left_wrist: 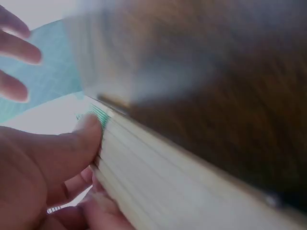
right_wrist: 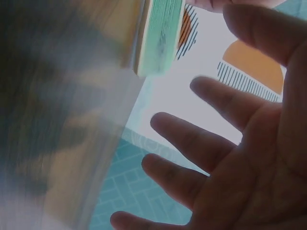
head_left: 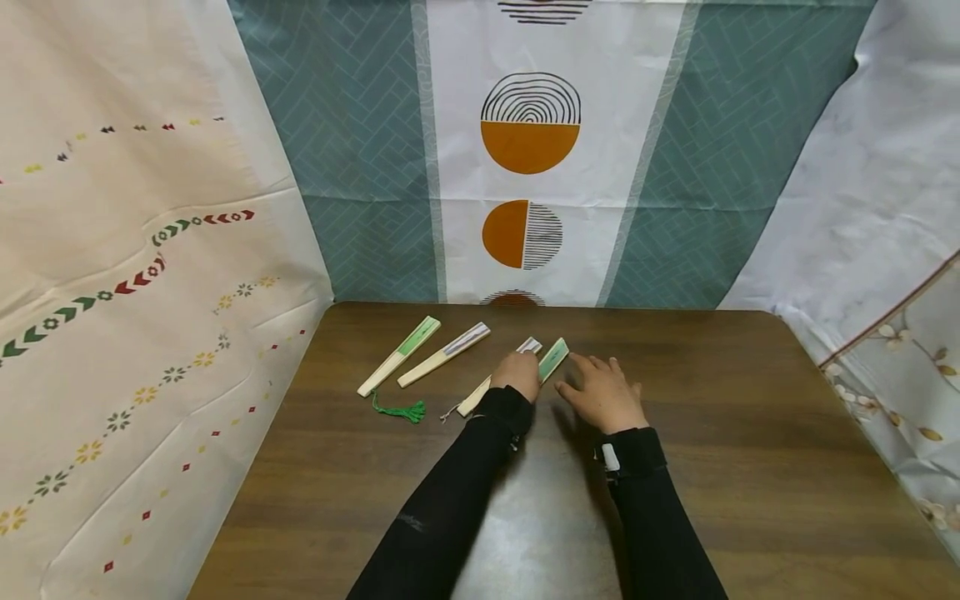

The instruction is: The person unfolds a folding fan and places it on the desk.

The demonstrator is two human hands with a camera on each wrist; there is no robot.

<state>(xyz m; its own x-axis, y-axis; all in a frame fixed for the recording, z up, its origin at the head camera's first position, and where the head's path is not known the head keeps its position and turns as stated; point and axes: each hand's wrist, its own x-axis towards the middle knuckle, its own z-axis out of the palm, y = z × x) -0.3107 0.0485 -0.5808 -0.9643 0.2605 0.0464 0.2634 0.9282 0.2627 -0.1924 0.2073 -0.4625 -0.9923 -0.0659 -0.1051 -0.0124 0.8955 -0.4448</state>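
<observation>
One green-topped fan (head_left: pixel 553 360) hides partly behind the left hand (head_left: pixel 517 372) pinching it, the right hand (head_left: pixel 606 395) splayed.

We note a brown wood-grain table (head_left: pixel 750 500); beyond it hangs a teal-and-white cloth (head_left: pixel 600 179) printed with half-orange circles (head_left: pixel 530 148). View left: cream cloth (head_left: pixel 142 312), patterned in rows. View right: white cloth (head_left: pixel 840 217), floral sprigs (head_left: pixel 911 350).

A brown wood-grain table (head_left: pixel 757 467) is filling the lower middle of the frame, and on it, just left of centre, a green-ended folded fan (head_left: pixel 399 357) with a green tassel (head_left: pixel 408 412) and a grey-patterned folded fan (head_left: pixel 444 354) are lying aslant, while a partly covered third fan (head_left: pixel 474 398) is lying just below centre
</observation>
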